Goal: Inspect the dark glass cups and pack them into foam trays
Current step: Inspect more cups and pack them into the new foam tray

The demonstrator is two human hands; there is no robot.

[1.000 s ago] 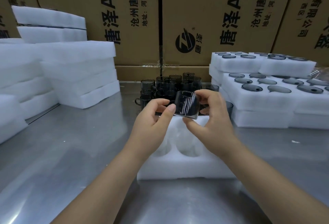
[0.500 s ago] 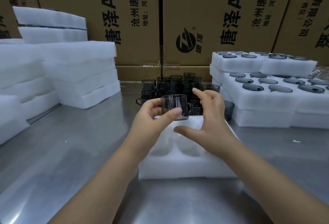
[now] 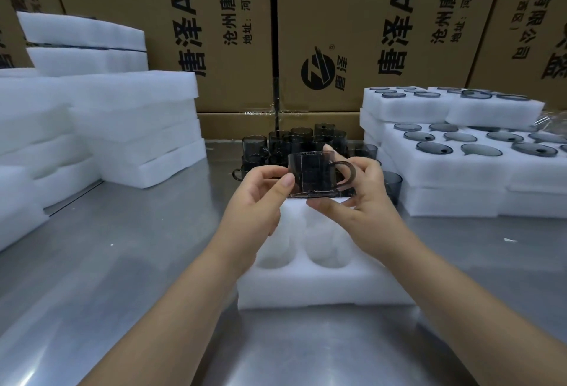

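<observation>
Left grip (image 3: 254, 201) and right grip (image 3: 368, 204) both clamped on one dark glass cup (image 3: 310, 175). Cup upright, held in the air above the far edge of a white foam tray (image 3: 322, 290), handle (image 3: 345, 175) pointing right. Left thumb (image 3: 287, 180) presses the cup's left wall. Right thumb (image 3: 325, 206) lies under the base, with the fingers behind the cup on the handle side. Tray lies on the steel table (image 3: 122, 262), two round wells showing on its near side. Loose dark cups (image 3: 294, 140) clustered on the table beyond the hands. Stacked foam trays (image 3: 132, 127) at left. Filled trays (image 3: 460, 170) at right, glass rims showing in their wells. Printed cardboard boxes (image 3: 352, 32) along the far side.
</observation>
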